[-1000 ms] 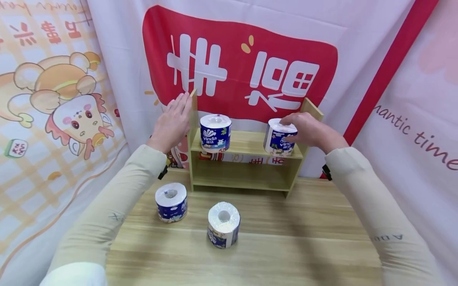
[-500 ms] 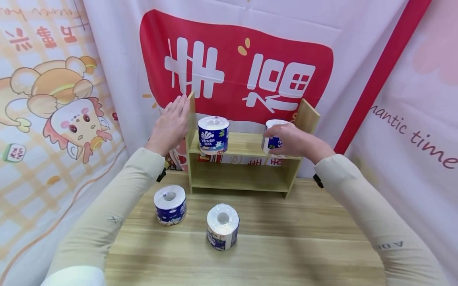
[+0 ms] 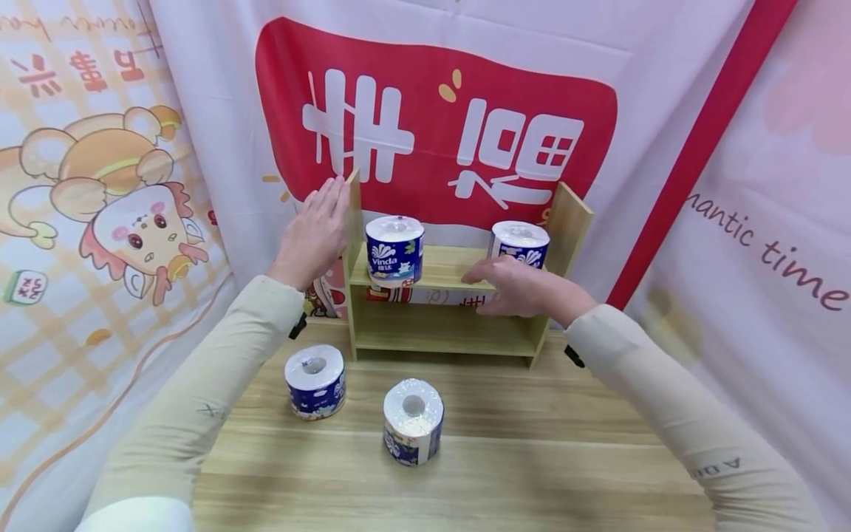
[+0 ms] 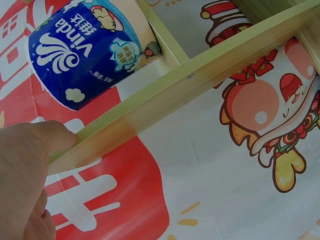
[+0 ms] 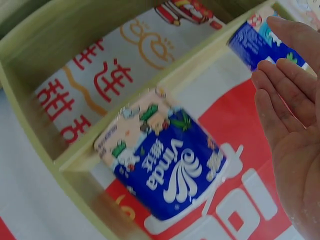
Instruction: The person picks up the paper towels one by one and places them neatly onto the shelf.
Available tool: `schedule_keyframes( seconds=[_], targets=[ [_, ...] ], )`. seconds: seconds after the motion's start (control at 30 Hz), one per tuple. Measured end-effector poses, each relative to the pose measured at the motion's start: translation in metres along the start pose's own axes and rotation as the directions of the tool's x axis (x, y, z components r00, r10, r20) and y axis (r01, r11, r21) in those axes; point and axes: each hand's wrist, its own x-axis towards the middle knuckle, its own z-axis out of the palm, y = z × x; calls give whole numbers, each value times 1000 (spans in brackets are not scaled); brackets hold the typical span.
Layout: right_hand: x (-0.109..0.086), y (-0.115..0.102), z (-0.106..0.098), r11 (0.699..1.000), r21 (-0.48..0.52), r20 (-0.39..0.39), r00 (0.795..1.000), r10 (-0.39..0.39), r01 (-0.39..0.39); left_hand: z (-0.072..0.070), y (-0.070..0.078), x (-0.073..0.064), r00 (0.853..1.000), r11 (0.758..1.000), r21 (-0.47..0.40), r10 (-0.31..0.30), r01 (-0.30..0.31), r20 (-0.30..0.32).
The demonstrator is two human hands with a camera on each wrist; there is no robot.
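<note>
My left hand (image 3: 311, 240) holds the left side panel of a small wooden shelf (image 3: 459, 329). Its thumb lies on the panel's edge in the left wrist view, with the other fingers partly hidden. On the upper board stand two blue-and-white toilet paper rolls, a left roll (image 3: 394, 251) near the held panel and a right roll (image 3: 521, 235) near the other end. My right hand (image 3: 521, 290) hovers in front of the right roll, covering its lower part in the head view. The right wrist view shows this palm (image 5: 300, 145) holding nothing, fingers extended, apart from the nearer roll (image 5: 165, 155).
Two more wrapped toilet paper rolls stand upright on the wooden table (image 3: 518, 473): one at the left (image 3: 315, 382), another at the middle front (image 3: 413, 423). A printed cloth (image 3: 452, 59) hangs directly behind the shelf, with further cloths at both sides.
My right hand has let go of the right roll and drawn down and left, toward me. That roll stays on the upper board. My left hand keeps its place on the shelf.
</note>
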Motion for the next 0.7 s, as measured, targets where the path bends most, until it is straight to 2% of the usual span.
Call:
schedule_keyframes(
  seconds=[0.2,0.47,0.7],
  targets=[
    [2,-6,17,995,-40,24,995,-96,97,0,0,0,1000,1000,1,-1,1,-1],
    [4,-19,40,984,-54,70,984,-166,169,1,1,0,1000,1000,1,2,-2,-10],
    [7,-30,56,982,-13,127,974,-187,190,3,0,1,1000,1000,-1,1,-1,-24]
  ],
)
